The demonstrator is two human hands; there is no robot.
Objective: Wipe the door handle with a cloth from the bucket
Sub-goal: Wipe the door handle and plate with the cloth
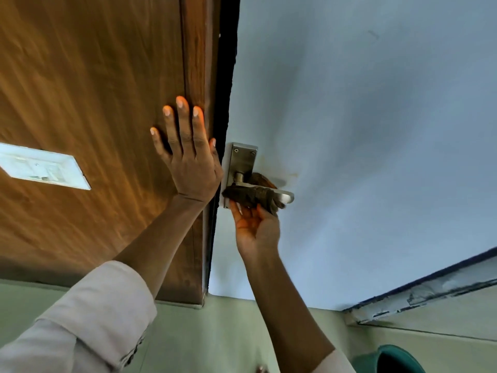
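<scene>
A metal lever door handle (287, 196) on a steel plate (243, 161) sits on the pale blue door (363, 130). A dark brown cloth (252, 195) is wrapped over the lever. My right hand (255, 224) grips the cloth from below, palm up, with its fingers behind the cloth. My left hand (188, 152) lies flat with fingers spread on the brown wooden panel (94, 103) just left of the handle. A green bucket (398, 360) shows at the bottom right; its inside is hidden.
A white switch plate (43, 166) sits on the wooden panel at the left. The dark door edge (226, 90) runs between the panel and the blue door. Pale green floor (215, 332) lies below, with a worn skirting strip (419, 294) at the right.
</scene>
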